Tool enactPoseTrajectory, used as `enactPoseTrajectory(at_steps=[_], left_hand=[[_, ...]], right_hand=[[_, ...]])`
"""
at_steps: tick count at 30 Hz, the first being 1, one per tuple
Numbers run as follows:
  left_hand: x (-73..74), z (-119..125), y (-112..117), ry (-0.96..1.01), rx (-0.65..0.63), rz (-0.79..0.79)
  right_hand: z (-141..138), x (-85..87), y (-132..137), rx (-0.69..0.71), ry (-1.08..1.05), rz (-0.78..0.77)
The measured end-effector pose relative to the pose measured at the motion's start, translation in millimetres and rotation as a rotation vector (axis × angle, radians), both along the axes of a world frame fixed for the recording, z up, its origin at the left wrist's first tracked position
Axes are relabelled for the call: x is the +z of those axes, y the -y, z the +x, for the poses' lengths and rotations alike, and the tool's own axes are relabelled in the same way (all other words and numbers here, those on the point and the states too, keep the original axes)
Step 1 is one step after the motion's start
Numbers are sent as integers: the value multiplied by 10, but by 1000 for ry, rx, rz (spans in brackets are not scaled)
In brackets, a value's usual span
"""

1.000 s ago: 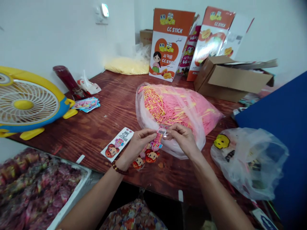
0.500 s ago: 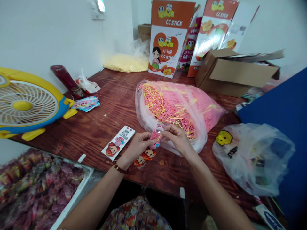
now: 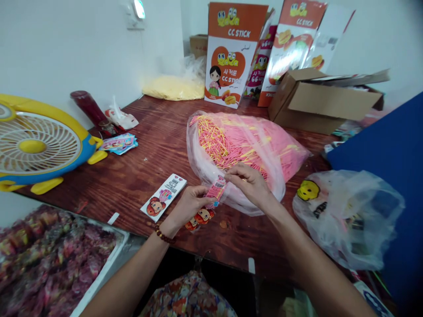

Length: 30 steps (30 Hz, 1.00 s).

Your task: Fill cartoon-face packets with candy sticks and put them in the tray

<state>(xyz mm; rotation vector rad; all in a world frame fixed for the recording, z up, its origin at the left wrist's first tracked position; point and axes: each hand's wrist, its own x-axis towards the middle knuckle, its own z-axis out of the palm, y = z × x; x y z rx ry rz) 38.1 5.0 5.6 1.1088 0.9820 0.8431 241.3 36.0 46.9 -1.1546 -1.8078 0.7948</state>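
My left hand [image 3: 187, 206] is closed around a small printed packet [image 3: 214, 192] with cartoon girl faces at its lower end. My right hand [image 3: 251, 182] pinches the packet's top edge from the right. Both hands hover just above the wooden table [image 3: 155, 154], at the near side of a big clear bag of pink and yellow sticks [image 3: 244, 147]. A flat packet of the same kind [image 3: 163, 197] lies on the table to the left of my left hand.
A yellow and blue fan [image 3: 36, 145] stands at the left. Orange CC STICK boxes [image 3: 233, 53] and an open cardboard box [image 3: 325, 103] stand at the back. A clear bag with a smiley [image 3: 346, 215] lies right, a tray of wrapped sweets [image 3: 49, 259] lower left.
Both hands with the packet have shifted slightly. My right hand has moved up to the packet's top edge, and the packet now tilts more to the right.
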Motion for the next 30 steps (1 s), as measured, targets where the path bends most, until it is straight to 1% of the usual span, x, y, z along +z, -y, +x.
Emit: enactPoseTrajectory(at_steps=[1, 3, 5, 7, 9, 11, 14, 16, 18, 20, 22, 24, 26, 27, 28, 30], left_hand=[[9, -2, 4, -17, -6, 15], [23, -11, 10, -57, -29, 54], [26, -20, 11, -97, -48, 91], [16, -26, 9, -132, -59, 100], [-2, -28, 5, -146, -65, 74], [-20, -27, 3, -133, -70, 37], [-40, -27, 5, -101, -74, -20], [-53, -30, 6, -84, -67, -48], [-70, -33, 6, -55, -59, -66], [-97, -36, 2, -11, -54, -91], [-130, -50, -3, 44, -57, -125], [-158, -93, -10, 92, -58, -142], [-164, -182, -19, 119, -34, -143], [-157, -243, -25, 122, -1, -142], [-146, -312, -33, 120, 49, -138], [-125, -452, -52, 88, 170, -123]], right_hand=[[17, 26, -27, 12, 8, -27], [50, 65, -77, 61, 6, -132], [72, 99, -121, 150, 1, -250], [78, 132, -155, 235, 8, -309], [68, 152, -180, 285, 19, -286], [46, 143, -194, 314, 38, -226], [8, 64, -183, 335, 56, -158], [-17, -9, -155, 289, 35, -147], [-34, -60, -127, 199, -61, -181], [-28, -66, -119, 80, -253, -241], [14, -25, -145, -33, -473, -274], [94, 30, -201, -113, -606, -287], [194, 52, -268, -152, -640, -319], [242, 39, -298, -160, -636, -349], [286, 6, -325, -166, -628, -381], [350, -111, -365, -182, -588, -428]])
